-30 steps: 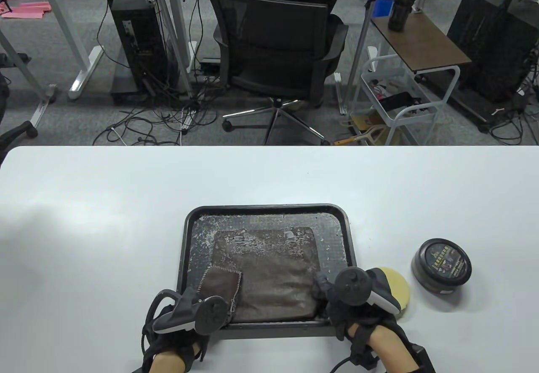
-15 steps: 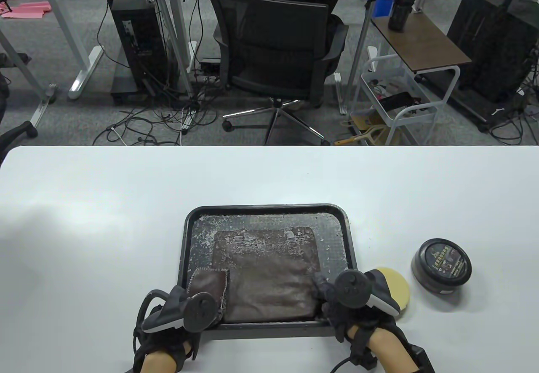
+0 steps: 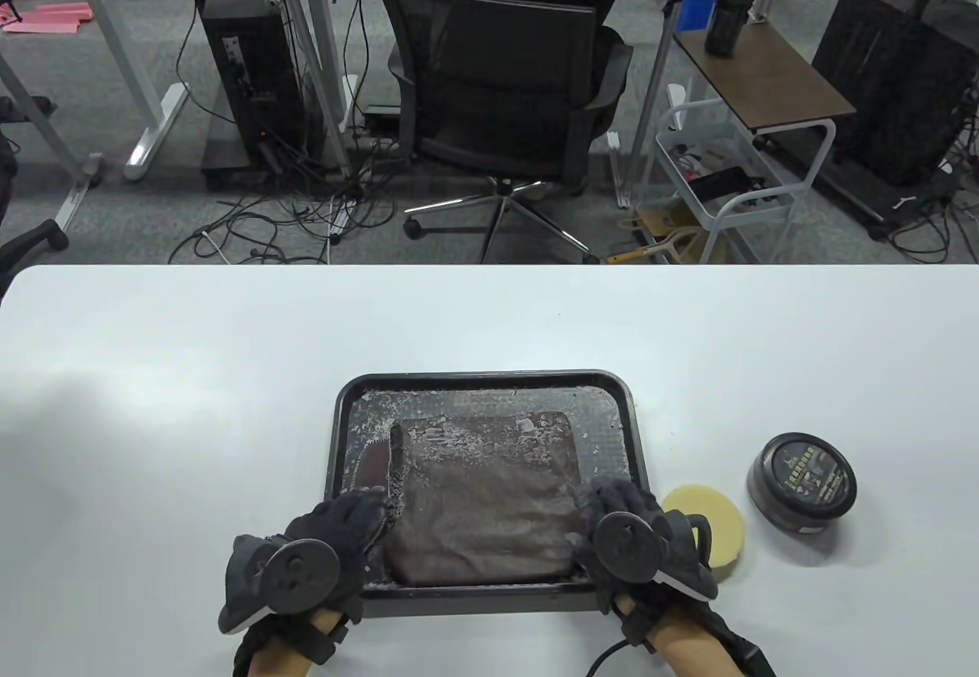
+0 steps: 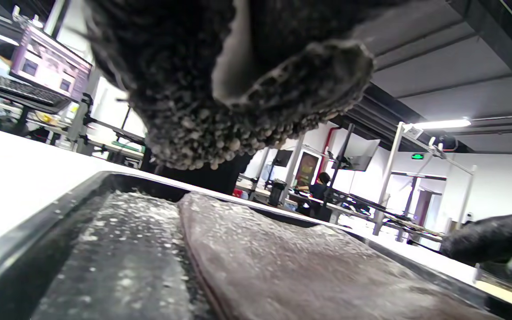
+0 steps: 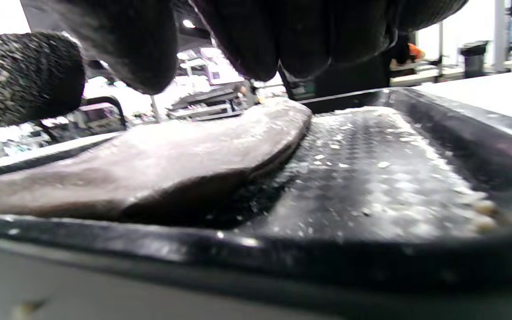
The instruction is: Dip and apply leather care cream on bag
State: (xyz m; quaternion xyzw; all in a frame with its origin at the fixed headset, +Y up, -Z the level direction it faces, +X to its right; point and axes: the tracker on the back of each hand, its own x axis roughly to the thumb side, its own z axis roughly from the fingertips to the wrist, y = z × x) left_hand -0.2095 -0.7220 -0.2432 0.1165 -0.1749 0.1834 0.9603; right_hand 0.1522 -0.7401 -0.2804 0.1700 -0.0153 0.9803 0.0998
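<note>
Lower left of the table view, the left hand (image 3: pixel 336 535) rests spread beside the bag (image 3: pixel 482 501) in the tray (image 3: pixel 489 382); the right hand (image 3: pixel 623 516), fingers relaxed, touches its corner. Sponge (image 3: pixel 711 520) and closed cream tin (image 3: pixel 801 483) wait untouched; a dry wipe risks spreading residue.

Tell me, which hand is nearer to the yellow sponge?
The right hand: it lies just left of the yellow sponge, almost touching. The left hand is across the tray, far from it.
</note>
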